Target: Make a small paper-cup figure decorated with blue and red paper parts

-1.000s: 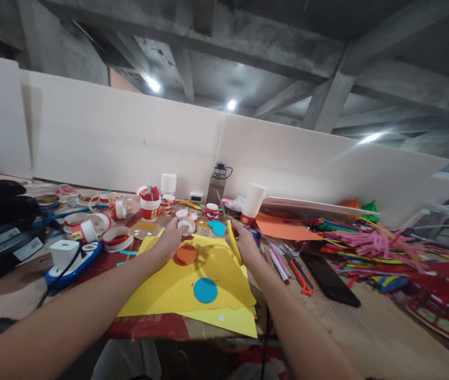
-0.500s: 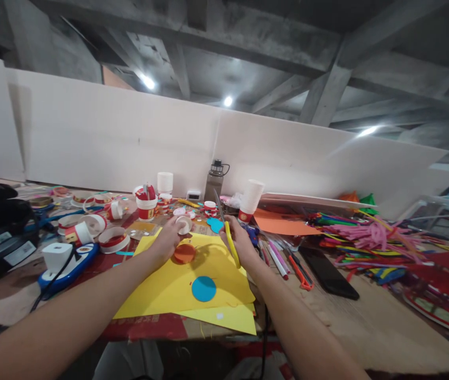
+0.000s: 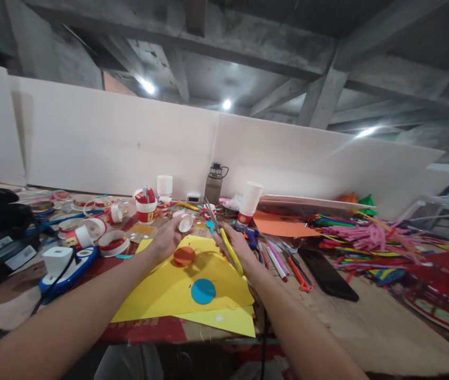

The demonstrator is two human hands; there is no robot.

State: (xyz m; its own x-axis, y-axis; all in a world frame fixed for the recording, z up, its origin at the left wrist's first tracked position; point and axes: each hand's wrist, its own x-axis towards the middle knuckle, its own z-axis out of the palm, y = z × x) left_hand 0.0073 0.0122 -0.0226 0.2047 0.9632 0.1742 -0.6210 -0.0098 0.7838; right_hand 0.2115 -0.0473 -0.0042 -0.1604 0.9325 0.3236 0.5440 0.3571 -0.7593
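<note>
My left hand (image 3: 168,238) is closed round a small white paper cup piece (image 3: 185,223), its round face turned towards me. In my right hand (image 3: 232,244) is a pair of scissors with yellow handles (image 3: 230,250), its metal blades pointing up and away to the left. Both hands are above yellow paper sheets (image 3: 156,290). On the sheets lie an orange disc (image 3: 184,256) and a blue disc (image 3: 203,291). A blue paper cut-out (image 3: 210,226) is partly hidden behind the scissors.
Cut cup rings (image 3: 114,244) and a power strip (image 3: 85,264) lie at left. Behind stand a bottle (image 3: 213,182) and stacked paper cups (image 3: 251,201). To the right are markers (image 3: 277,261), a black phone (image 3: 329,274) and coloured pipe cleaners (image 3: 366,232).
The scissors have tilted further left, their tips now nearer the cup piece. My left hand has turned the cup piece so more of its round face shows.
</note>
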